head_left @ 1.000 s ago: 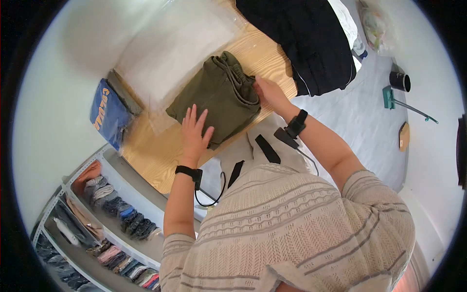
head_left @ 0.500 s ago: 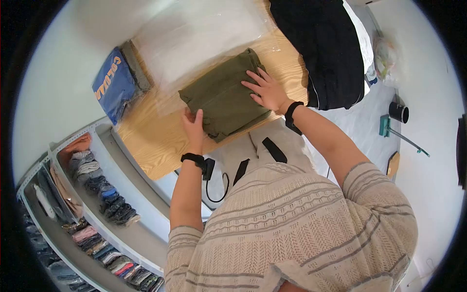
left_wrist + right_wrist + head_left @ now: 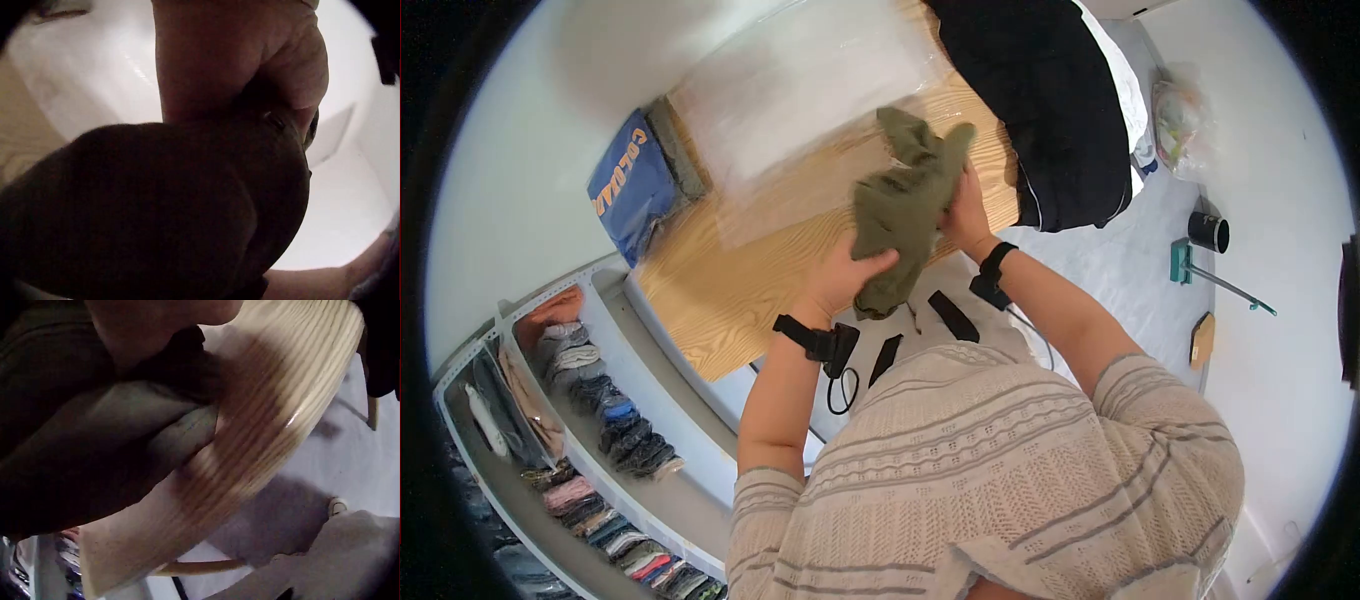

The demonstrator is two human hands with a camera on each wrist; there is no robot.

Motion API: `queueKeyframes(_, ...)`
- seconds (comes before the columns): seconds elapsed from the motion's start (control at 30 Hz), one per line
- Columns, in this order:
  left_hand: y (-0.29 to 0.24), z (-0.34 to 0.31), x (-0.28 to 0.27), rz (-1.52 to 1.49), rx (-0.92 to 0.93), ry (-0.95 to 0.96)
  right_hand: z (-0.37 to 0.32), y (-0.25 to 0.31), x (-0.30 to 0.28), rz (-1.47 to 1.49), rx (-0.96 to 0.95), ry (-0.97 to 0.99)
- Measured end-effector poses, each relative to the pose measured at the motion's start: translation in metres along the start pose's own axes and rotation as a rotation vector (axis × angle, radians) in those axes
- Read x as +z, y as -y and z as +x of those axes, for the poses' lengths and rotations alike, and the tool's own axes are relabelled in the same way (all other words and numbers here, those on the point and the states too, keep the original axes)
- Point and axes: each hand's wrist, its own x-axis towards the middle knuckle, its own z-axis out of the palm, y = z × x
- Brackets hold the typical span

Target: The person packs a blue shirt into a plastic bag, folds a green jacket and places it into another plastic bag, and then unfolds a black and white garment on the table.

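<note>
An olive-green garment (image 3: pixel 900 215), bunched and standing partly upright, is held between both hands above the wooden table (image 3: pixel 720 300). My left hand (image 3: pixel 840 275) grips its near left side, with the thumb lying over the cloth. On its right side my right hand (image 3: pixel 968 212) grips it, the fingers partly hidden behind the fabric. In the left wrist view the dark cloth (image 3: pixel 150 206) covers the fingers of the left hand (image 3: pixel 231 56). The right wrist view has folds of the garment (image 3: pixel 94 437) hanging below the right hand (image 3: pixel 162 325), over the table's edge.
Clear plastic bags (image 3: pixel 800 100) lie flat at the back of the table. A bagged blue item with orange lettering (image 3: pixel 635 185) stands at the left. Black clothing (image 3: pixel 1040 110) is piled at the right. Shelves of folded clothes (image 3: pixel 615 400) stand lower left, a green-headed broom (image 3: pixel 1182 263) at right.
The garment lay flat and folded on the table with hands on it, first turned over. Now both hands have lifted and bunched it, the right hand gripping its right side.
</note>
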Motion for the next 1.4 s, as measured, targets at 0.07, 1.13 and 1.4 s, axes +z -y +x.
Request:
queueKeyframes(0.07,-0.027,-0.004,0.020,0.382,-0.078,0.130,-0.009,-0.019,0.013,0.666,0.416,0.011)
queueKeyframes(1.13,0.028,0.135,-0.046,0.533,0.316,-0.665,0.006,-0.032,-0.023,1.085,0.993,-0.083)
queueKeyframes(1.4,0.026,0.148,-0.059,0.263,0.417,-0.386,-0.004,-0.018,-0.033,0.065,0.678,-0.240)
